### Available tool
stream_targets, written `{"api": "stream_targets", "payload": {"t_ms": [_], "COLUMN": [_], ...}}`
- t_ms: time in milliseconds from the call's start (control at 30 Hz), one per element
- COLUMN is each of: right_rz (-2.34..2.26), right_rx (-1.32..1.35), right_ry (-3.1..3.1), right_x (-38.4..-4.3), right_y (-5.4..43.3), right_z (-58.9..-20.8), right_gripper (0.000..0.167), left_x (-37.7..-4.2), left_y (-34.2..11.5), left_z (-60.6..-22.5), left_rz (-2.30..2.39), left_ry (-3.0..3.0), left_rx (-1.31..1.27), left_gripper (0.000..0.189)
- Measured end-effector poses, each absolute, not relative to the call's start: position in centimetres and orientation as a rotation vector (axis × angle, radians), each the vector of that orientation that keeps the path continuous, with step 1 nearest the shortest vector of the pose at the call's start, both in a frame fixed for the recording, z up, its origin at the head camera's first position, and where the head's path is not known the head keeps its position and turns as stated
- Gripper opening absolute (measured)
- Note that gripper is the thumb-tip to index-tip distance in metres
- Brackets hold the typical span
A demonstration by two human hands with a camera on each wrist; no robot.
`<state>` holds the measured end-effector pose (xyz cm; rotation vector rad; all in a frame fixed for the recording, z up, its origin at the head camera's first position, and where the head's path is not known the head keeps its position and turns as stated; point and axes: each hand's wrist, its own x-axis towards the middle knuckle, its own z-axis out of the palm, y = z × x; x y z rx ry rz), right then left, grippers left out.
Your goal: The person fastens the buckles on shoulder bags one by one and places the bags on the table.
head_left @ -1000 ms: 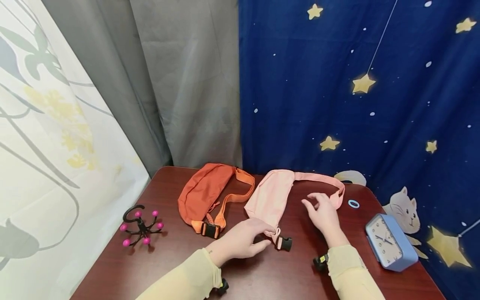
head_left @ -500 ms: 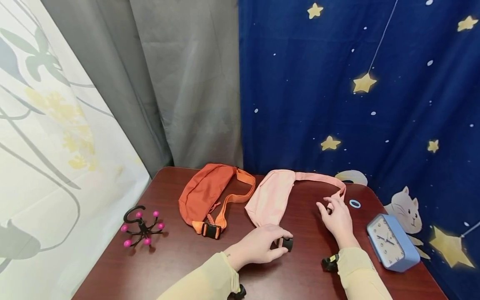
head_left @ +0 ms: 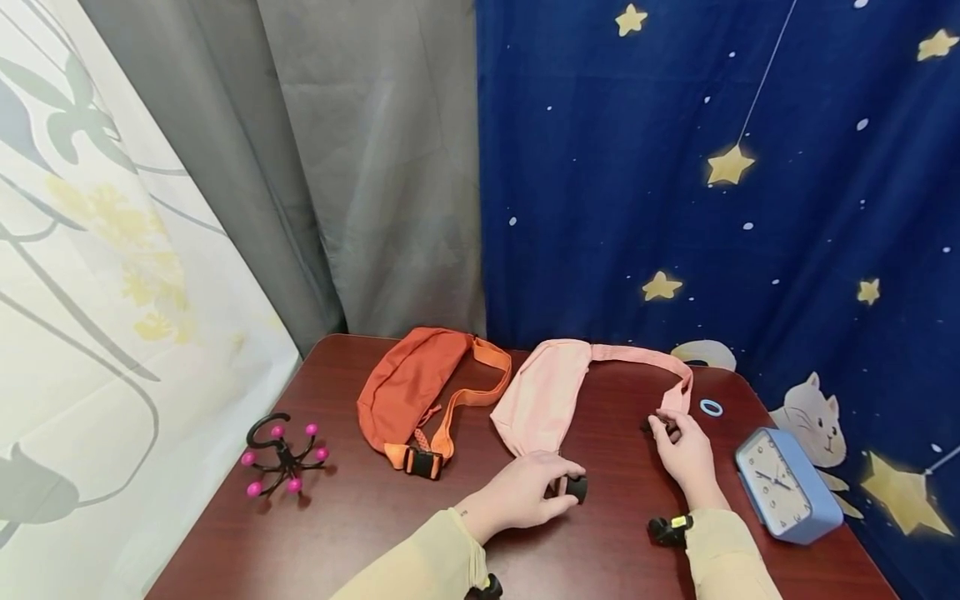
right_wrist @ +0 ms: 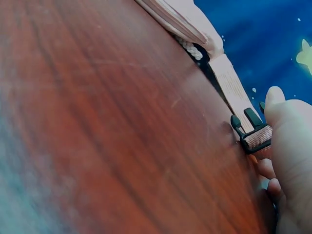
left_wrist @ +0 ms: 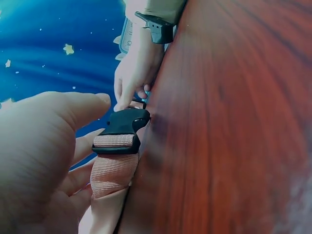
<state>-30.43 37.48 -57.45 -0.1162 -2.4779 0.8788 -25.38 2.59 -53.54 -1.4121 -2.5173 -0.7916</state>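
A pink waist bag (head_left: 542, 396) lies on the table with its strap (head_left: 637, 355) curving off to the right. My left hand (head_left: 521, 493) holds the black socket half of its buckle (left_wrist: 127, 122) between thumb and fingers, close to the bag's near end. At the strap's far end, the right hand (head_left: 688, 457) pinches the pronged buckle half (right_wrist: 252, 132); its prongs show beside the thumb in the right wrist view. The two halves are apart. Part of the pronged half is hidden behind the right hand's thumb.
To the left lie an orange waist bag (head_left: 412, 387) with its buckle (head_left: 422, 462) fastened and a black hook rack (head_left: 285, 457) with pink tips. A light blue ring (head_left: 711, 407) and a blue clock (head_left: 789, 486) are on the right. Curtains hang behind the table (head_left: 360, 533).
My left hand has moved right onto the socket half of the buckle and taken hold of it. The right hand has moved right and nearer, now pinching the strap-end buckle half.
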Motion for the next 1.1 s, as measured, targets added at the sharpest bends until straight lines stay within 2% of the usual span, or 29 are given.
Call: {"api": "stream_targets", "payload": {"t_ms": [267,733,1100], "right_rz": [0.893,0.945,0.95], "right_rx": [-0.185,-0.206,-0.194], "right_ry": [-2.514,-2.533,-2.539], "right_x": [-29.9,-29.4,-29.4], "right_y": [37.8,37.7,37.2], "right_z": [-57.4,-57.2,-56.9], "right_gripper": [0.04,0.023,0.022], "left_x": [-25.6,-25.6,-25.7], "left_y": [2.4,2.2,2.0], "left_z": [-54.7,-55.7,-55.9], "left_rz": [-0.82,-0.844,-0.842], "left_ry": [-2.533,-2.542,-2.529], "left_rx": [-1.36,-1.321,-1.313], "left_gripper": [0.033,0.028,0.028]}}
